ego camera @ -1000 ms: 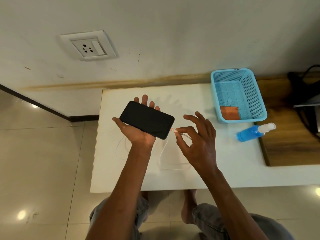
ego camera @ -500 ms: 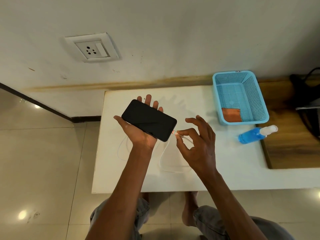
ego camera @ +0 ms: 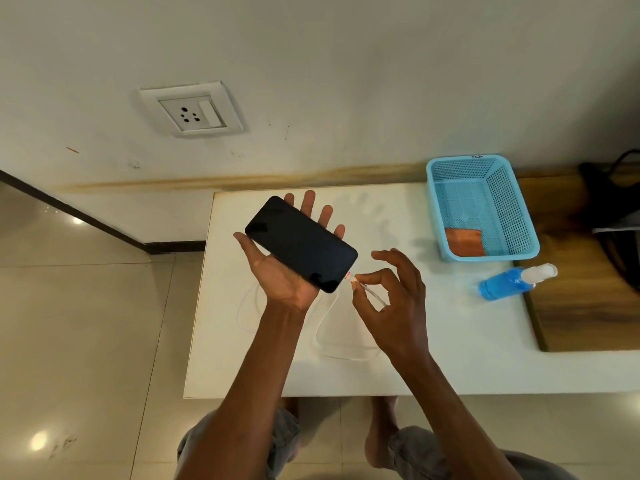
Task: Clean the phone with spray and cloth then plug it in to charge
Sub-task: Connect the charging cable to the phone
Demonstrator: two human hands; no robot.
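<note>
Tabletop (ego camera: 433,358), white, set against the wall; a wooden surface (ego camera: 588,306) adjoins its right edge.

Basket (ego camera: 519,216), blue perforated plastic, placed at the far right corner of the tabletop. One folded orange cloth (ego camera: 464,241) is held in its near end; the remainder is bare.

Phone (ego camera: 300,243), black, screen dark and upward, is carried above the far left part of the tabletop on the left hand (ego camera: 277,271), palm up and fingers spread flat beneath it, nothing gripped.

Spray bottle (ego camera: 512,283), blue liquid, white cap, is laid on its side at the right edge of the tabletop, near the basket.

Cable (ego camera: 332,344), white, is looped on the tabletop below the hands.

Connector (ego camera: 350,278), orange-marked, is pinched between thumb and forefinger of the right hand (ego camera: 391,306), the other fingers fanned. Compared with a second ago, almost nothing is altered: the tip is kept just at the phone's lower end, and whether it is seated cannot be told.

Wall socket (ego camera: 190,110) is seen unoccupied. Cleaning is judged finished; charging is judged incomplete.
</note>
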